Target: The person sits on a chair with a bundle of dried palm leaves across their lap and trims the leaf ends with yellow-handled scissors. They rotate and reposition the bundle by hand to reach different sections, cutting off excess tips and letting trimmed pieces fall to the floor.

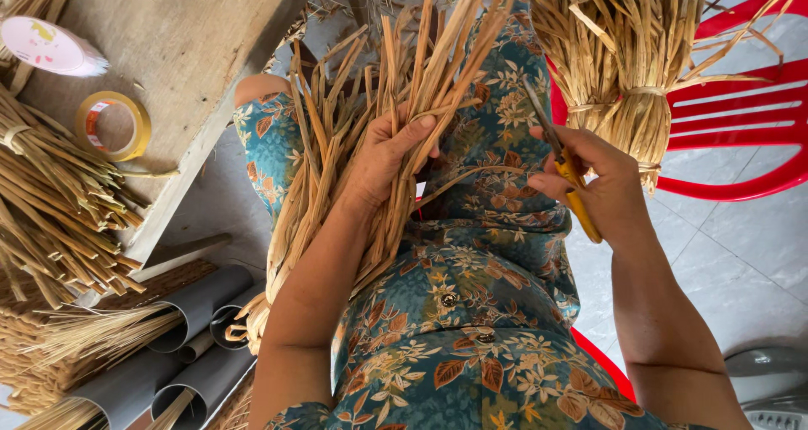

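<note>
My left hand (pixel 383 156) grips a thick bundle of dry straw-coloured reed strips (pixel 337 127) that lies across my lap, its ends fanning up and away from me. To the right, my right hand (pixel 593 186) holds yellow-handled scissors (pixel 566 167), blades pointing up and apart from the bundle. My lap is covered by blue cloth with a leaf print (pixel 471 312).
A tied bundle of reeds (pixel 623 76) rests on a red plastic chair (pixel 741 110) at the right. On the wooden table (pixel 185 43) at the left lie a yellow tape roll (pixel 114 125), a pink-white roll (pixel 49 47) and more reeds (pixel 50 203). Grey pipes (pixel 194 312) lie on the floor below.
</note>
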Tool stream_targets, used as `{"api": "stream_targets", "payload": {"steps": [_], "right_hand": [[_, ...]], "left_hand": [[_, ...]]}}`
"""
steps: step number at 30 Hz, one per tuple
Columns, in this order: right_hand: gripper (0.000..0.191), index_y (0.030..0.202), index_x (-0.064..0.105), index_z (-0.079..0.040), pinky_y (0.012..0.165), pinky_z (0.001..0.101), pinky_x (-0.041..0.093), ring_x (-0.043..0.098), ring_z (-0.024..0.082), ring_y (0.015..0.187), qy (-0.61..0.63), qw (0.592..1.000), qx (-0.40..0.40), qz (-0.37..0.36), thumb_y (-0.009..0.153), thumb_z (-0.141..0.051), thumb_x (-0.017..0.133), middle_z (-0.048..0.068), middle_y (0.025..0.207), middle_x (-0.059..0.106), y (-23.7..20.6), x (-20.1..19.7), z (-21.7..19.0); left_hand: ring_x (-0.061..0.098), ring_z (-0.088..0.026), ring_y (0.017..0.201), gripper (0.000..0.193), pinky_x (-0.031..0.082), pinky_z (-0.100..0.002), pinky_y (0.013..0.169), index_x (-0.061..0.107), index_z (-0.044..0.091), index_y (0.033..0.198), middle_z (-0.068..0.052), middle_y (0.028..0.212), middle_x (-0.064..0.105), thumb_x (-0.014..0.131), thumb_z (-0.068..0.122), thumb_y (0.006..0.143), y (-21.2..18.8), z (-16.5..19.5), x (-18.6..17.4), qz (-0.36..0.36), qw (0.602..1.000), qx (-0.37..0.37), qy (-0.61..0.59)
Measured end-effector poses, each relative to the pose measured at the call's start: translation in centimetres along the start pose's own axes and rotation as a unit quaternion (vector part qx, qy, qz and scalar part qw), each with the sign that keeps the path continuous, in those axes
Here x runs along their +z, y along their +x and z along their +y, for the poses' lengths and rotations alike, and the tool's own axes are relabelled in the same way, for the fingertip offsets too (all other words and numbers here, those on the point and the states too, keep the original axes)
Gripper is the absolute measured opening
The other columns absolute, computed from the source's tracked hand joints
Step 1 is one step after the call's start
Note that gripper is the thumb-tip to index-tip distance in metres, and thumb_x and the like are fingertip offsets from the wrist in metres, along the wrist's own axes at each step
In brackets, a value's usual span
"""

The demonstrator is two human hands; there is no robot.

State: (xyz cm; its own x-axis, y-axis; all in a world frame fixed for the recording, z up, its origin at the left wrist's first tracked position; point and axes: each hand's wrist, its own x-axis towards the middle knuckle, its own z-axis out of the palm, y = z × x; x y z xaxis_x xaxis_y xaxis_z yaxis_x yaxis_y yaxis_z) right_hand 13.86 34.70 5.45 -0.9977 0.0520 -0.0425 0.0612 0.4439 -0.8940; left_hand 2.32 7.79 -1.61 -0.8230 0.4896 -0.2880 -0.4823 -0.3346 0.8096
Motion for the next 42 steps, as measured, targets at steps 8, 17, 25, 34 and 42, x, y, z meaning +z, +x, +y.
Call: {"api": "stream_targets", "payload": {"steps": [8, 17, 25, 34, 42], "right_hand": [[0.066, 0.134, 0.067, -0.006, 0.074, 0.0259, 0.051, 0.061, 0.012, 0.083, -0.146, 0.986, -0.074, 0.029, 0.076, -0.027, 0.093, 0.005, 0.099, 0.066, 3.0, 1.8, -3.1], [0.071, 0.132, 0.070, -0.005, 0.066, 0.0302, 0.051, 0.060, 0.015, 0.071, -0.244, 0.967, -0.068, 0.021, 0.073, -0.038, 0.094, 0.007, 0.087, 0.069, 4.0, 2.0, -3.6], [0.064, 0.135, 0.069, -0.009, 0.079, 0.0246, 0.056, 0.067, 0.006, 0.092, -0.089, 0.995, -0.049, -0.013, 0.078, -0.032, 0.089, 0.007, 0.113, 0.077, 4.2, 2.2, -1.8], [0.064, 0.132, 0.071, -0.007, 0.074, 0.0267, 0.053, 0.064, 0.010, 0.085, -0.123, 0.991, -0.050, -0.015, 0.076, -0.033, 0.090, 0.007, 0.108, 0.076, 4.2, 2.3, -1.5], [0.070, 0.131, 0.070, -0.006, 0.065, 0.0262, 0.050, 0.059, 0.010, 0.075, -0.169, 0.984, -0.052, -0.004, 0.073, -0.039, 0.091, 0.005, 0.094, 0.070, 4.4, 2.1, -2.3]], "left_hand": [[0.062, -0.006, 0.066, 0.026, 0.048, -0.020, 0.058, 0.074, 0.004, 0.117, 0.000, 0.087, 0.072, 0.077, 0.015, 0.093, -0.1, 0.0, -0.5, 0.020, 0.999, 0.038, -0.027], [0.059, -0.005, 0.064, 0.034, 0.045, -0.019, 0.055, 0.072, 0.003, 0.125, 0.000, 0.088, 0.073, 0.075, 0.018, 0.095, -0.5, 0.2, -0.1, 0.016, 0.999, 0.028, -0.008], [0.056, -0.005, 0.059, 0.030, 0.042, -0.020, 0.050, 0.074, 0.003, 0.114, -0.006, 0.086, 0.077, 0.065, 0.028, 0.101, -0.3, 0.0, -0.7, 0.007, 1.000, 0.018, -0.020], [0.069, -0.011, 0.100, 0.029, 0.055, -0.026, 0.092, 0.070, 0.002, 0.123, -0.006, 0.112, 0.075, 0.074, 0.009, 0.095, 0.3, -1.1, -0.8, 0.024, 0.993, 0.085, -0.075], [0.068, -0.010, 0.093, 0.025, 0.055, -0.027, 0.086, 0.072, 0.003, 0.119, -0.004, 0.105, 0.075, 0.076, 0.007, 0.094, 0.3, -1.4, -0.9, 0.033, 0.995, 0.086, -0.041]]}}
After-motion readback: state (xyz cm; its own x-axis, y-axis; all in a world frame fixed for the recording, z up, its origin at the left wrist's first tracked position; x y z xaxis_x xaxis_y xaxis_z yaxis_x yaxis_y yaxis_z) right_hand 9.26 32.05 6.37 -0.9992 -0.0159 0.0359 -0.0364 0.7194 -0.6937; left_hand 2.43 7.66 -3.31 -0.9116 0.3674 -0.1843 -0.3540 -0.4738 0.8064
